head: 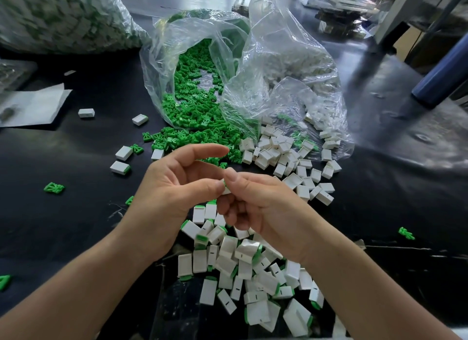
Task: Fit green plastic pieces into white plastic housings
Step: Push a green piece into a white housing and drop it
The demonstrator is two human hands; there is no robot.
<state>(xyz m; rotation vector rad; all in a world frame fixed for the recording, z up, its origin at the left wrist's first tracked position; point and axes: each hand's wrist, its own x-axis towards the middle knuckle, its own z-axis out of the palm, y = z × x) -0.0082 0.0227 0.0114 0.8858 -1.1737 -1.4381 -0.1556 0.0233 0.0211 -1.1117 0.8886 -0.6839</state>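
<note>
My left hand (174, 187) and my right hand (255, 202) meet over the middle of the black table. Between their fingertips sits one small white housing (225, 189) with a sliver of green at its edge; both thumbs pinch it, and most of it is hidden. Loose green pieces (192, 134) spill from an open clear bag (202, 68) behind the hands. Empty white housings (283, 157) lie in a heap to the right of them. Below my hands lies a pile of white housings with green showing at their ends (235, 261).
A large bag of mixed green and white parts (58, 17) fills the far left. Stray housings (121, 167) and green pieces (53, 188) dot the black table (76, 225). White paper (35, 106) lies at left. A blue cylinder (440, 73) and a machine stand at the far right.
</note>
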